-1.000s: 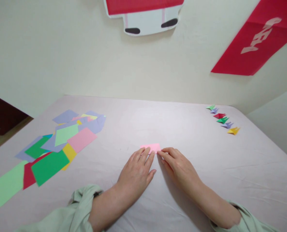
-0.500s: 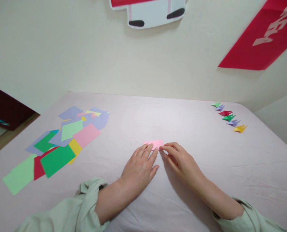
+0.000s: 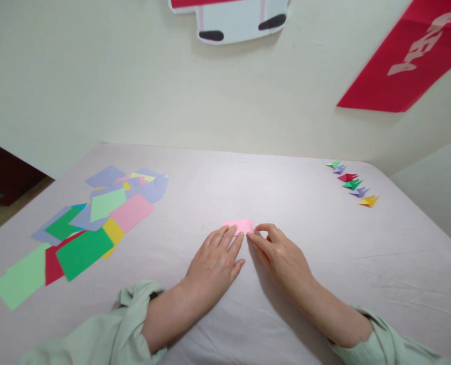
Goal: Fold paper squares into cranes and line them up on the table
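Note:
A small folded pink paper strip [image 3: 240, 225] lies flat on the pale tablecloth [image 3: 309, 243] just beyond my fingers. My left hand [image 3: 216, 263] rests flat on the cloth, fingers stretched out, with the fingertips pressing the strip's near edge. My right hand [image 3: 280, 256] sits to the right of it. Its thumb and forefinger pinch the strip's right end. Both forearms come in from the bottom in pale green sleeves.
A loose spread of coloured paper squares [image 3: 92, 218] covers the table's left side. A row of small folded paper pieces [image 3: 352, 183] lies at the far right. The wall behind carries a red banner [image 3: 400, 56] and a white cut-out [image 3: 229, 20].
The hands stay on the pink strip. My right thumb and forefinger have closed more tightly on its right end. The view shifted slightly.

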Action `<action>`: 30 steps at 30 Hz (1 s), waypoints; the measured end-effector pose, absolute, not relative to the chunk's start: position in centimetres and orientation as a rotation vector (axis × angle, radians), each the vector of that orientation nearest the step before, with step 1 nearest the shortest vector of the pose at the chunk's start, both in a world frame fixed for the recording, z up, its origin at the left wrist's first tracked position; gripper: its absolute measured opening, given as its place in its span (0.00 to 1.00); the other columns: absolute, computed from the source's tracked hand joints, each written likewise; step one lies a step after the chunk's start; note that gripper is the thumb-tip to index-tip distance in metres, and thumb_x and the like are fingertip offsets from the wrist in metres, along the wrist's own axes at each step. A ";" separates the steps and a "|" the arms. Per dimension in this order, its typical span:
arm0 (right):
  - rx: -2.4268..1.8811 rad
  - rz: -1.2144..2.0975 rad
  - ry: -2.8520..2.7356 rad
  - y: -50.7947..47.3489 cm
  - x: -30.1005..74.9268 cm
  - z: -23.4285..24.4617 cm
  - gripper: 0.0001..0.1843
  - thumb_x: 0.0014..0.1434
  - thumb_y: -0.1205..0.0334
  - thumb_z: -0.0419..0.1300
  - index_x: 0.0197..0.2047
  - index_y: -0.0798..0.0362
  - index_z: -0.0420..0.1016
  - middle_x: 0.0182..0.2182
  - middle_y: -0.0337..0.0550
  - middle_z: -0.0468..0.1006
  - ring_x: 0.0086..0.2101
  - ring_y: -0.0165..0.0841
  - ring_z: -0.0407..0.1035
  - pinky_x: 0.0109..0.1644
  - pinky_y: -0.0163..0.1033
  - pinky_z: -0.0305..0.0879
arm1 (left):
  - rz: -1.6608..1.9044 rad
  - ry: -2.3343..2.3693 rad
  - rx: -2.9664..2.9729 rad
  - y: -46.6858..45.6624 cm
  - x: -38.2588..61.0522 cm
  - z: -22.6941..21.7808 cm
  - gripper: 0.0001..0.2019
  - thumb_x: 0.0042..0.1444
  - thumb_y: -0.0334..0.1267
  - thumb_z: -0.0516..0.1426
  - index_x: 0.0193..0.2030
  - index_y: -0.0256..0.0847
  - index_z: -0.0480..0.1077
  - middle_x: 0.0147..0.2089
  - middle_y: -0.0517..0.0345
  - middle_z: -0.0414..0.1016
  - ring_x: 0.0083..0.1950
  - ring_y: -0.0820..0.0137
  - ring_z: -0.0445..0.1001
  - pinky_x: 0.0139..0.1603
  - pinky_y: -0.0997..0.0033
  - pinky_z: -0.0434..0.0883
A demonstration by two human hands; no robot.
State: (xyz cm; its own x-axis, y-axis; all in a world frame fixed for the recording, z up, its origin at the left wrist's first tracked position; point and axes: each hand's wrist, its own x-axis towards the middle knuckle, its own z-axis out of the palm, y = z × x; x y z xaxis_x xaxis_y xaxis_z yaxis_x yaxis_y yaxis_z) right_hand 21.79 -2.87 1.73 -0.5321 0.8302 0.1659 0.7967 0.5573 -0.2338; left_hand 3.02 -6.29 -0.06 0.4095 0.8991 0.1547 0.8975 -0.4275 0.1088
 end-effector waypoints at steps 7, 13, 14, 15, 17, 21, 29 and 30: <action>-1.436 0.150 -2.500 -2.9 22.5 1.6 0.16 0.65 0.69 0.51 0.49 0.49 0.77 0.48 0.51 0.76 0.40 0.39 0.73 0.37 0.40 0.70 | 0.307 1.744 2.654 -8.0 0.9 0.2 0.22 0.64 0.42 0.53 0.61 0.32 0.65 0.63 0.42 0.69 0.62 0.55 0.68 0.62 0.53 0.65; -1.405 0.563 -2.301 -1.5 22.6 1.9 0.15 0.65 0.67 0.50 0.49 0.50 0.75 0.44 0.48 0.77 0.39 0.36 0.74 0.41 0.41 0.70 | 0.423 1.794 2.603 -8.1 0.8 -0.2 0.23 0.63 0.43 0.53 0.61 0.30 0.64 0.61 0.39 0.70 0.61 0.55 0.68 0.60 0.54 0.67; -1.389 0.631 -2.225 -1.1 22.6 1.8 0.16 0.63 0.66 0.51 0.52 0.51 0.73 0.44 0.48 0.77 0.39 0.36 0.74 0.43 0.42 0.70 | 0.450 1.793 2.587 -7.9 0.8 -0.2 0.24 0.63 0.43 0.53 0.61 0.31 0.63 0.61 0.39 0.69 0.61 0.55 0.68 0.61 0.54 0.67; -1.382 0.695 -2.154 -0.7 22.6 1.7 0.18 0.62 0.66 0.52 0.55 0.51 0.71 0.44 0.48 0.77 0.39 0.35 0.74 0.43 0.42 0.70 | 0.474 1.791 2.570 -7.7 0.8 -0.2 0.24 0.64 0.43 0.53 0.62 0.31 0.61 0.61 0.39 0.69 0.61 0.56 0.68 0.61 0.54 0.67; -1.392 0.837 -2.051 0.0 22.3 1.5 0.21 0.61 0.65 0.53 0.57 0.52 0.67 0.42 0.47 0.78 0.36 0.34 0.74 0.42 0.41 0.70 | 0.503 1.783 2.534 -7.2 0.8 -0.2 0.25 0.64 0.42 0.53 0.64 0.32 0.59 0.61 0.40 0.69 0.62 0.56 0.67 0.61 0.54 0.66; -1.382 1.120 -1.913 1.0 21.4 1.3 0.22 0.59 0.63 0.53 0.57 0.54 0.66 0.33 0.41 0.75 0.29 0.30 0.71 0.34 0.37 0.67 | 0.514 1.755 2.475 -6.1 0.8 -0.1 0.24 0.64 0.40 0.52 0.64 0.33 0.58 0.61 0.42 0.69 0.63 0.57 0.66 0.63 0.53 0.65; -1.262 1.626 -1.416 1.1 20.4 2.7 0.24 0.55 0.56 0.59 0.54 0.55 0.67 0.24 0.33 0.68 0.21 0.26 0.63 0.26 0.32 0.60 | 0.763 1.632 2.451 -3.4 1.8 1.5 0.18 0.60 0.30 0.55 0.57 0.44 0.69 0.62 0.47 0.67 0.62 0.59 0.64 0.61 0.54 0.65; -1.258 1.637 -1.362 1.1 20.5 2.8 0.23 0.56 0.54 0.59 0.54 0.54 0.68 0.26 0.35 0.70 0.21 0.26 0.62 0.25 0.32 0.59 | 0.857 1.593 2.366 -3.0 2.0 1.8 0.15 0.61 0.30 0.53 0.53 0.45 0.72 0.57 0.49 0.71 0.59 0.61 0.67 0.58 0.56 0.66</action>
